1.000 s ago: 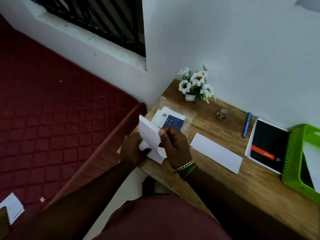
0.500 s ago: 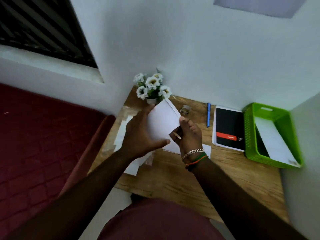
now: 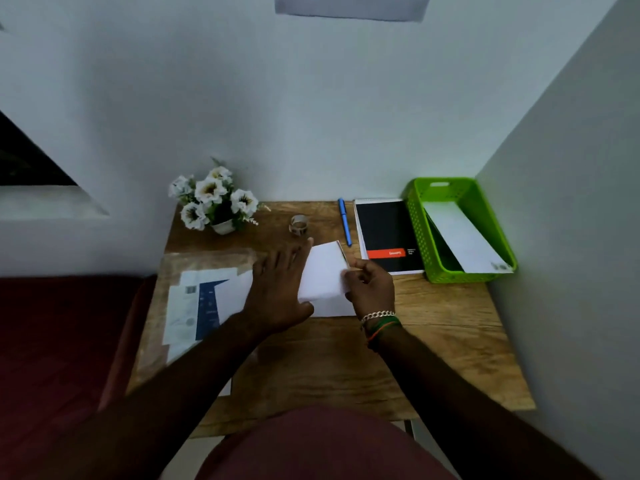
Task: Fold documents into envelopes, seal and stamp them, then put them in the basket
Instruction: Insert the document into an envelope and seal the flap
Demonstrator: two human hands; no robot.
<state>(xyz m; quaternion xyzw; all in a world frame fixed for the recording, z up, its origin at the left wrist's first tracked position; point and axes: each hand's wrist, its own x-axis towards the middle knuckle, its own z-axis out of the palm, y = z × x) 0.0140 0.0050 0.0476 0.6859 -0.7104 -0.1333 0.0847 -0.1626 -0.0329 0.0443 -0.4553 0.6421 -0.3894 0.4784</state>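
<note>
Green basket (image 3: 420,230) holds white envelope (image 3: 464,239), leaning on wall.

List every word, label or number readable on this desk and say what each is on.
None can be read.
Black notebook: white lettering on its red band, blurred.
Blue and white document: print and a code square, too small.
Envelope in the green basket: corner mark, unreadable.

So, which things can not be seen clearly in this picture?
- Head view: the lower part of the folded paper is covered by the left hand and right hand.
- Print on the documents is blurred.
- The notebook label is too small to read.
- The basket floor is hidden by an envelope.
</note>
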